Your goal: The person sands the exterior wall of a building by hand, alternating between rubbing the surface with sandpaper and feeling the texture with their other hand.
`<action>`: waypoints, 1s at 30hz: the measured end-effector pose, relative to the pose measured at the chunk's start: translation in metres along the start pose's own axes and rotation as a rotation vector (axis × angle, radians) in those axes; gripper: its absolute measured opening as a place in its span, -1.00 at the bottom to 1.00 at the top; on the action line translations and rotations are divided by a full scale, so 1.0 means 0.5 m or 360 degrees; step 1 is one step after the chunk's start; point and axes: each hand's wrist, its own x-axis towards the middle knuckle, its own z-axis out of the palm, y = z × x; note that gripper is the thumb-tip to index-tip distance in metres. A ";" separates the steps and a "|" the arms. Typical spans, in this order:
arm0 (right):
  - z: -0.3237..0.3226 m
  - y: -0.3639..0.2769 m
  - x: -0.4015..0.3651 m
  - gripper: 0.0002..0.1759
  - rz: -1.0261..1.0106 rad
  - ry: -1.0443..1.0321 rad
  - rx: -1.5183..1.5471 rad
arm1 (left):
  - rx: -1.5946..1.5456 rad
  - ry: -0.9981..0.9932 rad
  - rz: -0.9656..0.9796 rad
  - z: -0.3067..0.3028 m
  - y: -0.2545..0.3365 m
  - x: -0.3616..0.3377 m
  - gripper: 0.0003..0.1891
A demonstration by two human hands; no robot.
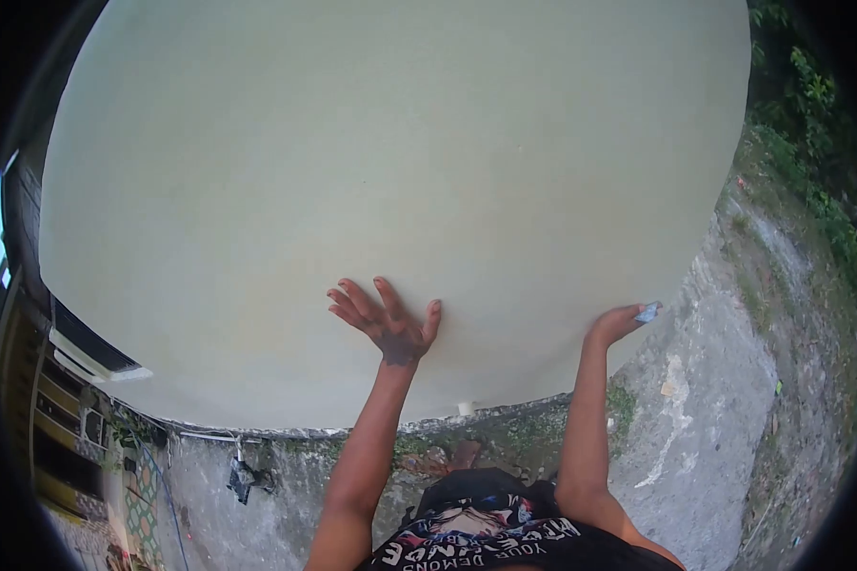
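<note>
A broad, pale grey-green wall (400,171) fills most of the view and curves away at its sides. My left hand (386,319) is spread against its lower middle, fingers apart, with a dark patch across the back of the hand. To the right, my right hand (621,324) is closed at the wall's right edge. From its fingers sticks out a small light-blue piece (647,312), flat and folded-looking; its kind does not show.
Grey concrete ground (700,400) runs below and right of the wall, with moss along the wall's foot. A dark crumpled object (242,479) lies at lower left. Green plants (814,105) grow at the far right. A building with a patterned panel (145,495) stands at left.
</note>
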 end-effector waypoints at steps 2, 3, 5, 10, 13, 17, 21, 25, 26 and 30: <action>0.015 -0.003 -0.042 -0.31 -0.0166 0.0050 -0.0232 | -0.0064 0.0003 0.0116 -0.016 -0.054 0.002 -0.09; 0.028 -0.025 -0.058 -0.31 -0.0218 0.0057 -0.0264 | 0.0071 -0.0101 0.0363 -0.034 -0.105 0.000 -0.12; 0.061 -0.089 -0.085 -0.31 -0.0411 -0.0006 -0.0258 | 0.0113 -0.0148 0.0557 -0.062 -0.211 0.002 -0.19; 0.199 -0.319 -0.276 -0.29 -0.1051 -0.0222 -0.0260 | 0.0088 0.0111 0.0023 -0.126 -0.522 -0.056 -0.16; 0.298 -0.454 -0.463 -0.32 -0.1566 -0.0452 -0.0334 | 0.0066 0.0218 -0.0324 -0.135 -0.608 -0.155 -0.16; 0.405 -0.562 -0.744 -0.33 -0.2078 -0.0722 -0.0273 | 0.0089 0.0214 -0.0388 -0.139 -0.640 -0.206 -0.18; 0.422 -0.521 -0.969 -0.07 -0.2701 -0.1074 -0.0379 | 0.0121 0.0175 -0.0354 -0.144 -0.648 -0.222 -0.18; 0.353 -0.339 -1.067 -0.32 -0.3374 -0.1648 -0.0352 | 0.0109 0.0183 -0.0382 -0.137 -0.660 -0.249 -0.17; 0.343 -0.319 -1.055 -0.33 -0.3402 -0.1744 -0.0335 | 0.0098 0.0169 -0.0332 -0.147 -0.659 -0.247 -0.17; 0.349 -0.388 -0.883 -0.24 -0.3045 -0.1265 -0.0478 | 0.0103 0.0043 -0.0427 -0.172 -0.669 -0.183 -0.14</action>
